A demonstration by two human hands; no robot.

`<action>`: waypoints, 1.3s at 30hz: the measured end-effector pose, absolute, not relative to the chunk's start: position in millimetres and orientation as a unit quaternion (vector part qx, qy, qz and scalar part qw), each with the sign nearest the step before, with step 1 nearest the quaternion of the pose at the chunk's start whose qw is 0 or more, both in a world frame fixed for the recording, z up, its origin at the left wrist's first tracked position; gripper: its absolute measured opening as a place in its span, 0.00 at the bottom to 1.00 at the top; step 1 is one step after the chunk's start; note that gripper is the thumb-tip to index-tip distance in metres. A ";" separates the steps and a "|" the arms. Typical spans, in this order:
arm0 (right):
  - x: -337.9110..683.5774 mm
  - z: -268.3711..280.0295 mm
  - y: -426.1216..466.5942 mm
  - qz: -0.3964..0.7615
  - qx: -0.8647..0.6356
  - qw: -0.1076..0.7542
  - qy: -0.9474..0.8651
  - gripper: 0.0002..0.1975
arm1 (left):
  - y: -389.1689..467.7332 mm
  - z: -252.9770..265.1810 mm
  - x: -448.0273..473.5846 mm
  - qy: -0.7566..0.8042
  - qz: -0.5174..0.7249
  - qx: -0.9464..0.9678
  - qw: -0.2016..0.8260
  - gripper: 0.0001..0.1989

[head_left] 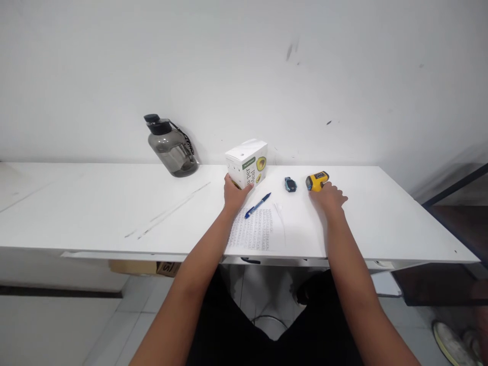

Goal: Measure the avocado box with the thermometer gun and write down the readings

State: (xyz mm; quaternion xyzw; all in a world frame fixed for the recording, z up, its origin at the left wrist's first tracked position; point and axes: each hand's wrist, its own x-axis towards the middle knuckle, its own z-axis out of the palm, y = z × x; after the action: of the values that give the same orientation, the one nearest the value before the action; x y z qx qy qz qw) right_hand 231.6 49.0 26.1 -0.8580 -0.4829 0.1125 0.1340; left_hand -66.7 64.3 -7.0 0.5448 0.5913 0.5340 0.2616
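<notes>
My left hand (234, 195) is wrapped round the lower part of a white carton (246, 161) with avocado pictures and green print, which stands near the wall. My right hand (330, 198) is closed about the grip of a yellow and black infrared thermometer (317, 180); the palm hides most of that grip. Between the hands lies a small smartwatch (290, 184) with a blue-grey rim. Closer to me, a blue pen (258, 205) rests slantwise at the top of a sheet of paper (251, 231) covered in rows of writing.
A large grey see-through water bottle (170, 147) with a black lid and strap stands at the left against the wall (244, 76). The white table (95, 203) runs along this wall. Under it a cardboard box (133, 267) shows. Someone's shoe (450, 340) is at the lower right.
</notes>
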 end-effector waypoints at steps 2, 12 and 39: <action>230.8 30.2 47.1 0.116 -0.851 0.168 -0.484 0.25 | 63.4 -6.5 -66.4 0.590 0.542 0.540 0.259 0.42; 196.7 31.1 39.3 0.191 -0.701 0.420 -0.544 0.30 | 58.0 -1.2 -64.6 0.543 0.562 0.543 0.307 0.40; 172.1 32.9 20.2 0.297 -0.456 0.439 -0.715 0.21 | 49.9 5.7 -53.4 0.446 0.574 0.600 0.332 0.36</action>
State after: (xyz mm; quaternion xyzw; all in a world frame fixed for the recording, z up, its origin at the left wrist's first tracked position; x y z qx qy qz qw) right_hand 172.1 20.2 32.9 -0.4564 -0.7147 0.2967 0.4392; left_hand -53.4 49.9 5.7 0.6005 0.4464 0.5745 0.3318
